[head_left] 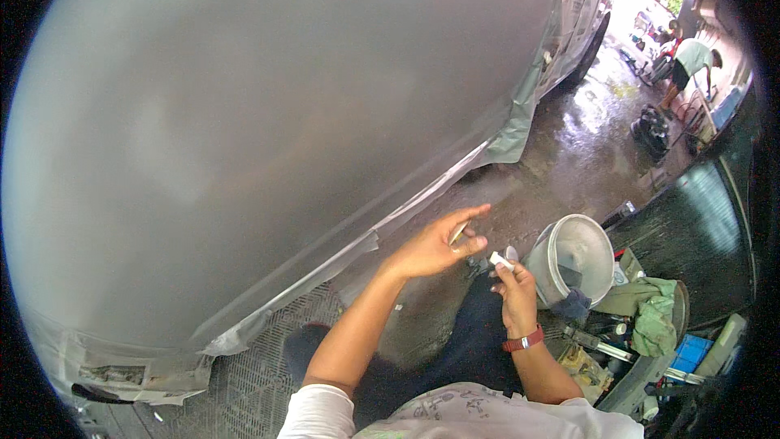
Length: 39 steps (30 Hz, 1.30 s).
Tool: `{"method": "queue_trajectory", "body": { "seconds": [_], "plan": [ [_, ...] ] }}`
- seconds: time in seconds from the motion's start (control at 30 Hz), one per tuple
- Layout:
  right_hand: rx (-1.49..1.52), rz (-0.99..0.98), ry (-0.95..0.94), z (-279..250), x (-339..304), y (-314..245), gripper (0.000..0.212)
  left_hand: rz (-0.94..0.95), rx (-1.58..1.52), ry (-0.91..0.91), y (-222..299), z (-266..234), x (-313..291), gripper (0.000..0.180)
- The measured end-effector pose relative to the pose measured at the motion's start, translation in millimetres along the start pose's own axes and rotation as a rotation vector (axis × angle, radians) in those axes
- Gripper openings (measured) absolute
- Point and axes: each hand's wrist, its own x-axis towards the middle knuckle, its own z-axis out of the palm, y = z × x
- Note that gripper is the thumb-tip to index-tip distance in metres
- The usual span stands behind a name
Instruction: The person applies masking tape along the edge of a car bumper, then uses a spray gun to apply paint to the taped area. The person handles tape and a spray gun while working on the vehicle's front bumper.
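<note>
My left hand (435, 246) is raised over the floor, its index finger stretched out and its thumb apart from it. A thin pale yellowish piece (460, 232) shows inside its grip; its kind cannot be made out. Just to the right, my right hand (517, 293) pinches a small white piece (500, 259) between thumb and fingers. A red band circles that wrist. On the left stands a large grey car body panel (325, 89), its edge bordered with masking film and tape (431, 195). Neither hand touches it.
A whitish bucket (556, 256) stands right of my right hand, a dark cloth (571, 304) at its rim. Green cloth (654, 321), a blue box (691, 352) and tools lie nearby. A dark glossy panel (699, 219) borders the right. Another person (693, 61) bends at the far right, near a wheel (650, 130).
</note>
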Motion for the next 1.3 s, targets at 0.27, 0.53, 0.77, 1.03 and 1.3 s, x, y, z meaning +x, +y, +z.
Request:
{"method": "queue_trajectory", "body": {
  "seconds": [0.27,0.53,0.77,1.03,1.3],
  "plan": [
    [0.101,0.226,-0.289,6.4,-7.2,24.1,0.023,-0.130,0.376,0.246,-18.4,55.0,-76.5,0.052],
    [0.182,0.431,-0.714,-6.8,-8.0,54.1,0.016,-0.286,0.441,0.450,-35.9,110.9,-138.4,0.030],
    [0.231,0.481,-0.800,-14.4,-4.7,54.8,0.021,-0.425,0.234,0.397,-34.7,112.3,-139.8,0.019],
    [0.295,0.477,-0.820,-19.0,1.1,43.2,0.033,-0.475,0.222,0.398,-35.5,113.8,-136.0,0.013],
    [0.363,0.489,-0.781,-17.3,-2.5,50.8,0.046,-0.378,0.170,0.390,-24.5,117.8,-129.5,0.015]
  ]
}}
